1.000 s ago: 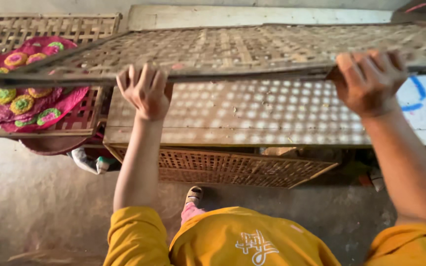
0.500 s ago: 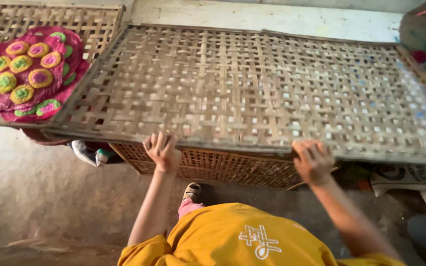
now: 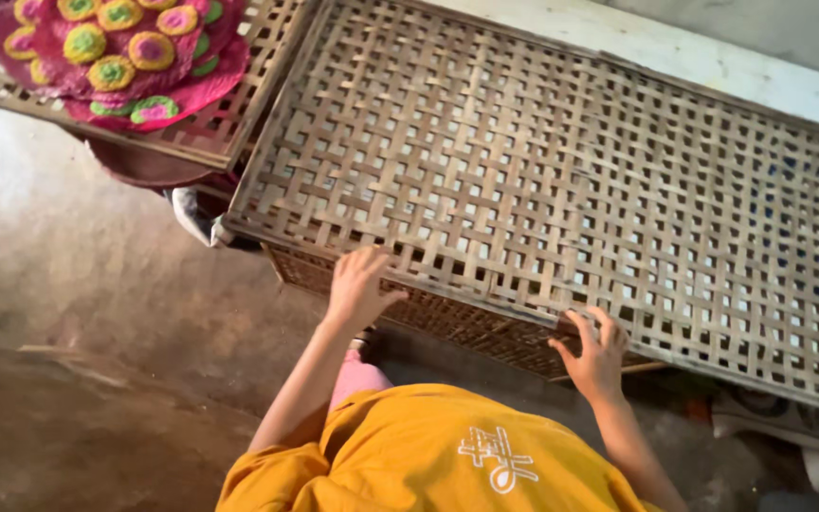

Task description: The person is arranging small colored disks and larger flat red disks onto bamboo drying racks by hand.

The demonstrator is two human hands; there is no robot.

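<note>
Both my hands rest spread on the woven bamboo tray (image 3: 561, 180), centre frame, atop a stacked one: left hand (image 3: 360, 289), right hand (image 3: 594, 353) on its near edge. Setting-down step; squaring it comes next.

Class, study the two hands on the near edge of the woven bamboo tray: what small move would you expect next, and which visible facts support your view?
Probably a slight push to square the woven tray on the stack. Both the left hand and right hand rest on its near edge, it lies flat, and its near left corner seems to overhang the lower tray beneath it.
</note>
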